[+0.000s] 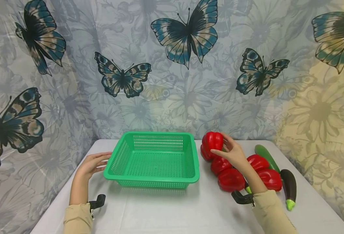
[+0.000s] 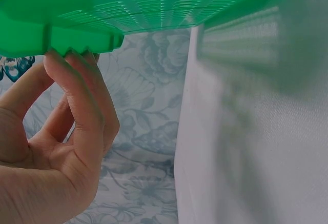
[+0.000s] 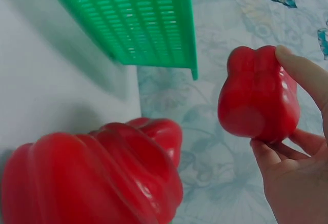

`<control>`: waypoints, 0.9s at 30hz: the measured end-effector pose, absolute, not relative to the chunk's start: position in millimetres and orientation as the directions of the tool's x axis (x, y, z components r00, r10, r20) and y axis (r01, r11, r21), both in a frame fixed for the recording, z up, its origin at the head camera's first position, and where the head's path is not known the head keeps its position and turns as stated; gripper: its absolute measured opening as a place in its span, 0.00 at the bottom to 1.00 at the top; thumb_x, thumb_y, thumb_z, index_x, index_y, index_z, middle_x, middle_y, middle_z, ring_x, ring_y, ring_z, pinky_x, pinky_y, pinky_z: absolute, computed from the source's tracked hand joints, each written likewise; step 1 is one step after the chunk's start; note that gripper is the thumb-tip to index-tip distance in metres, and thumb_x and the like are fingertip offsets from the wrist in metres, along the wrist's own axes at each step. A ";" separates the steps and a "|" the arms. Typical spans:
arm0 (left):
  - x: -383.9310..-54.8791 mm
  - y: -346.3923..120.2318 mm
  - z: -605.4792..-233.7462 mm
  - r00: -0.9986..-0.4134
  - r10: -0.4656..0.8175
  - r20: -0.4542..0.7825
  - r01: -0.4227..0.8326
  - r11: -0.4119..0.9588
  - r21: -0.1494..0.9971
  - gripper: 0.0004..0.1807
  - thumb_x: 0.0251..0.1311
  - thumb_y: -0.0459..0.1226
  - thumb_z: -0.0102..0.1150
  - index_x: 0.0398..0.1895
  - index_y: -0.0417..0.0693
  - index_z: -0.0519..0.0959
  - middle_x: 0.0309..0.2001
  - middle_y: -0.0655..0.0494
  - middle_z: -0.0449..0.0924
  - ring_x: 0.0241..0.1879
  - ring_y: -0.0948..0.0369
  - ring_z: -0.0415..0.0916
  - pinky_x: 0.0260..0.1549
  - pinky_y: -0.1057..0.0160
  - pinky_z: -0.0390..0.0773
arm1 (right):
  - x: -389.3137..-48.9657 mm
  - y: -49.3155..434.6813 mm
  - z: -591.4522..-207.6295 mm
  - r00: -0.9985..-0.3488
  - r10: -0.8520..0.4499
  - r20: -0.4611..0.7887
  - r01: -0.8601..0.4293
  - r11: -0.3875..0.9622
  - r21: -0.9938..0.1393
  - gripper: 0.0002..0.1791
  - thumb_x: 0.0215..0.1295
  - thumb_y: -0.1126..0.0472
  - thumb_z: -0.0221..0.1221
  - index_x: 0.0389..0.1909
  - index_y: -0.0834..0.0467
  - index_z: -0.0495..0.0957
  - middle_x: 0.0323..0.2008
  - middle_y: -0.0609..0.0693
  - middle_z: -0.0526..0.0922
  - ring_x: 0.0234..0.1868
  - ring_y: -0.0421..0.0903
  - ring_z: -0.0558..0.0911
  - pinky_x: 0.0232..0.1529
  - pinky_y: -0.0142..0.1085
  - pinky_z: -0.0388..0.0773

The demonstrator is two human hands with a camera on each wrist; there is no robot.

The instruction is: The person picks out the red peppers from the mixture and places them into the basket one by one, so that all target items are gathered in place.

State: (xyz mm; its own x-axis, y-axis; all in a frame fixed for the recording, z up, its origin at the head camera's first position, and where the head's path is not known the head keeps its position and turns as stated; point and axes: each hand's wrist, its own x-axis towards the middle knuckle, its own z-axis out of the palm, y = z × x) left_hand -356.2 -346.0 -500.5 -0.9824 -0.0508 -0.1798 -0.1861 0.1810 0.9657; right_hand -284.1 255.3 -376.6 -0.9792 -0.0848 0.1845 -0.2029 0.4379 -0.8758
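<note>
My right hand [image 1: 232, 154] holds a red bell pepper [image 1: 212, 141] between thumb and fingers, above other red bell peppers. In the right wrist view the pepper [image 3: 259, 96] hangs apart from the peppers [image 3: 92, 178] on the table. At the left, my left hand [image 1: 91, 165] reaches to the side of a green plastic basket [image 1: 151, 180]. Its fingertips [image 2: 54, 57] meet the underside of the basket's rim [image 2: 84, 38] in the left wrist view. Nothing lies inside the basket, which has slotted walls.
On the right of the white table [image 1: 160, 211] lie more red bell peppers [image 1: 231, 179], a green cucumber-like vegetable [image 1: 266, 156] and a dark eggplant [image 1: 289, 185] with a green stem end. A butterfly-print cloth [image 1: 172, 107] hangs behind the table and along both sides.
</note>
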 end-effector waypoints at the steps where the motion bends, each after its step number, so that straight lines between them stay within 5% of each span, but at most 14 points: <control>1: -356.1 -346.0 -500.4 -0.982 -0.052 -0.180 -0.186 0.182 0.966 0.37 0.50 0.58 0.70 0.62 0.51 0.77 0.51 0.62 0.83 0.46 0.62 0.84 0.45 0.58 0.85 | -284.5 254.0 -376.7 -0.981 -0.086 0.175 -0.195 0.428 -0.882 0.52 0.61 0.51 0.67 0.78 0.55 0.46 0.75 0.61 0.55 0.74 0.64 0.59 0.65 0.51 0.67; 27: -353.2 -343.4 -497.2 -0.981 -0.045 -0.187 -0.192 0.191 0.963 0.40 0.49 0.59 0.70 0.64 0.50 0.75 0.53 0.60 0.82 0.46 0.62 0.84 0.45 0.57 0.85 | -301.7 214.6 -369.6 -0.971 -0.127 0.204 -0.235 0.334 -0.913 0.50 0.61 0.54 0.67 0.78 0.54 0.47 0.76 0.59 0.55 0.76 0.60 0.56 0.67 0.52 0.68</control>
State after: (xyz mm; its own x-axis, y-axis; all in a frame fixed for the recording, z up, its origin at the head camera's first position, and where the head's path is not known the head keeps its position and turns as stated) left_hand -353.2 -343.4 -497.2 -0.9814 -0.0452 -0.1868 -0.1920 0.1911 0.9626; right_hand -301.7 214.6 -369.6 -0.9708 -0.1269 0.2037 -0.2352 0.3343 -0.9126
